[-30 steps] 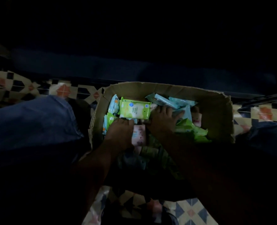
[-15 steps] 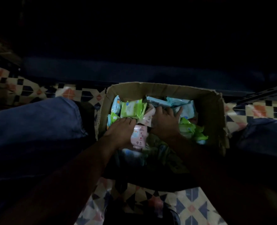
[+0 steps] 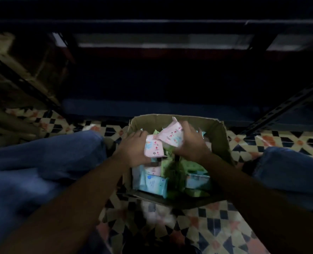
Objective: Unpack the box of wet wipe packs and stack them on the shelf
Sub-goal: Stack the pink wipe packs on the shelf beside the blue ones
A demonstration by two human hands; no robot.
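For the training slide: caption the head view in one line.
Each hand, left hand and right hand, lifts a pink wipe pack from the cardboard box on the tiled floor.

a patterned tile floor (image 3: 216, 228) of cream, dark blue and orange diamonds spreads underneath, blue trouser legs, one at the left (image 3: 42, 162) and one at the right (image 3: 289, 167), lie across it, and a blurred stack of cardboard (image 3: 14, 70) stands in the dim upper left.
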